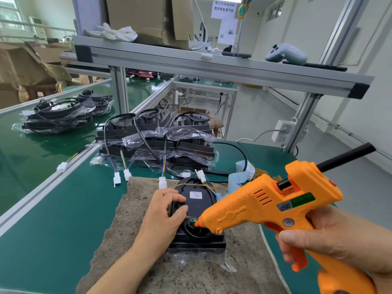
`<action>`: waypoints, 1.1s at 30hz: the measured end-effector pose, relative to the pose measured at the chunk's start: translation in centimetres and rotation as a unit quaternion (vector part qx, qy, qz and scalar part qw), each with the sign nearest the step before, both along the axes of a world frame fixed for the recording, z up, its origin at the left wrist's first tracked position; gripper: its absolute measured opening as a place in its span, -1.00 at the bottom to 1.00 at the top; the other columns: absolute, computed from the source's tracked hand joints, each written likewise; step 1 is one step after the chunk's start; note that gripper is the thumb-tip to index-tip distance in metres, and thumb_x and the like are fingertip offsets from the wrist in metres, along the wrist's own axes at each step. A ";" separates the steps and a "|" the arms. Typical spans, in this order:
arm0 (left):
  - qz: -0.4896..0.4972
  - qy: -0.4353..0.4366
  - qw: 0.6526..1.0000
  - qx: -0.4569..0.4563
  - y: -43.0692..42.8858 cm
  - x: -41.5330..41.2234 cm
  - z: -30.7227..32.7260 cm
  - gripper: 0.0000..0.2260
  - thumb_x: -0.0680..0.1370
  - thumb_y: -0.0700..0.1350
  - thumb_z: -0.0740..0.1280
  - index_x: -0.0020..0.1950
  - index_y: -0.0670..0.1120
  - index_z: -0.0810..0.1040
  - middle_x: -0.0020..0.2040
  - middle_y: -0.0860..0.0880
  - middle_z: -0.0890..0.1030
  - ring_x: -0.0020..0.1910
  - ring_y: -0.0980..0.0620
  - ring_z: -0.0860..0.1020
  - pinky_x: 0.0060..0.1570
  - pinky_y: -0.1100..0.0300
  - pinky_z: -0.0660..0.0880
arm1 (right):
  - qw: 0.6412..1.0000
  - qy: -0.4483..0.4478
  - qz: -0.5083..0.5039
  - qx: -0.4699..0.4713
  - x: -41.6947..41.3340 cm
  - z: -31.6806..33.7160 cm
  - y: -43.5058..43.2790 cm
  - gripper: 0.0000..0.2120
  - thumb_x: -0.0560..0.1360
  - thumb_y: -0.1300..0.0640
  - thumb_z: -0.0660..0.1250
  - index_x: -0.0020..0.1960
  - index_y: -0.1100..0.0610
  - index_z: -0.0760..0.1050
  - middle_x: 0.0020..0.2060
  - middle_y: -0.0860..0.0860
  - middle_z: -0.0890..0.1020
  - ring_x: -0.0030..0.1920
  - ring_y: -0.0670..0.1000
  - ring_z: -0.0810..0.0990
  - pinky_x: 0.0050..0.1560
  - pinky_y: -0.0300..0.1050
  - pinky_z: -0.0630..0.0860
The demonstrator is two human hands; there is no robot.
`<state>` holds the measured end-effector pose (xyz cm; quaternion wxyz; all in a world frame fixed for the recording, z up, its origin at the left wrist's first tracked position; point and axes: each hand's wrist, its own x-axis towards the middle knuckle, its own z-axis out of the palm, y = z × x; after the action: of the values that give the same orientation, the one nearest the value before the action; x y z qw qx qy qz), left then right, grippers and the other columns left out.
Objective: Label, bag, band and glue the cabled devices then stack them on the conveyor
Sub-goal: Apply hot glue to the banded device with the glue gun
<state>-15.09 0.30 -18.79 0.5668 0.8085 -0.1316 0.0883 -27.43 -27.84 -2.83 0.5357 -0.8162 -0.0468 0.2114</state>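
The left hand sits on the cabled device with its fingers bent over the left rim and the thumb laid across the top face, pinning the device down rather than lifting it. The right hand is wrapped round the handle of an orange hot glue gun, one finger curled at the trigger. The gun's nozzle touches the round port where the cable enters the housing, just beside the left thumb.

The device lies flat on a brown towel spread over the green bench, partly inside a clear plastic bag. It already carries a white label, and a yellow rubber band crosses its far end.

The housing looks like hard, smooth black plastic: stiff, probably fairly light and likely to slide inside the slick bag, so the towel and a firm press from above seem the right restraint. The rims of the body are the best place to take hold. The thin coloured wires and their white connectors look unfit to pull on, and fresh glue at the port would be hot and soft, so fingers should keep off that spot.

Behind the towel stands a pile of bagged devices, and further stacks lie on the conveyor to the left
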 end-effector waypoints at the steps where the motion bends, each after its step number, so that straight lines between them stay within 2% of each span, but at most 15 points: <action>1: 0.001 0.002 1.000 -0.002 0.0 0.0 0.0 -0.85 0.52 -0.09 0.41 -0.04 0.18 0.58 0.09 0.35 0.42 0.18 0.30 0.44 0.20 -0.01 0.48 | 1.000 0.001 0.002 0.000 0.0 0.0 0.0 -0.69 0.33 -0.30 0.53 -0.01 -0.22 0.61 -0.13 0.15 0.70 -0.10 0.12 0.72 -0.03 -0.09 0.63; 8: 0.002 0.005 1.000 -0.006 0.0 0.0 -0.1 -0.84 0.51 -0.09 0.42 -0.05 0.20 0.58 0.10 0.35 0.42 0.18 0.30 0.44 0.19 -0.04 0.48 | 1.000 -0.005 -0.006 0.008 0.0 0.0 -0.1 -0.67 0.28 -0.30 0.56 -0.04 -0.21 0.63 -0.14 0.14 0.70 -0.10 0.14 0.72 -0.04 -0.05 0.63; 16: 0.002 0.006 1.000 -0.007 -0.1 0.0 0.0 -0.84 0.52 -0.10 0.41 -0.04 0.19 0.57 0.09 0.35 0.42 0.18 0.30 0.44 0.20 -0.05 0.48 | 0.999 -0.025 -0.013 0.016 0.1 -0.3 0.0 -0.71 0.34 -0.25 0.55 -0.01 -0.18 0.63 -0.14 0.16 0.70 -0.10 0.18 0.71 -0.05 0.00 0.63; 27: 0.001 0.008 1.000 -0.001 0.0 -0.1 0.2 -0.85 0.52 -0.08 0.41 -0.04 0.19 0.57 0.09 0.35 0.42 0.17 0.31 0.44 0.19 -0.01 0.48 | 0.999 -0.021 -0.025 0.005 0.1 -0.4 -0.7 -0.70 0.31 -0.31 0.54 -0.05 -0.22 0.63 -0.13 0.15 0.70 -0.09 0.16 0.72 -0.06 -0.04 0.64; 33: 0.000 0.003 1.000 -0.002 0.0 -0.2 0.2 -0.85 0.52 -0.10 0.41 -0.03 0.17 0.58 0.09 0.33 0.42 0.19 0.29 0.45 0.21 -0.03 0.47 | 1.000 -0.021 -0.020 0.005 -0.1 -0.6 -0.7 -0.70 0.33 -0.30 0.53 -0.06 -0.15 0.65 -0.14 0.15 0.70 -0.11 0.13 0.72 -0.06 -0.07 0.63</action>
<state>-15.29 0.31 -18.59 0.5690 0.8074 -0.1302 0.0863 -27.55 -28.58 -3.48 0.5428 -0.8186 -0.0430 0.1828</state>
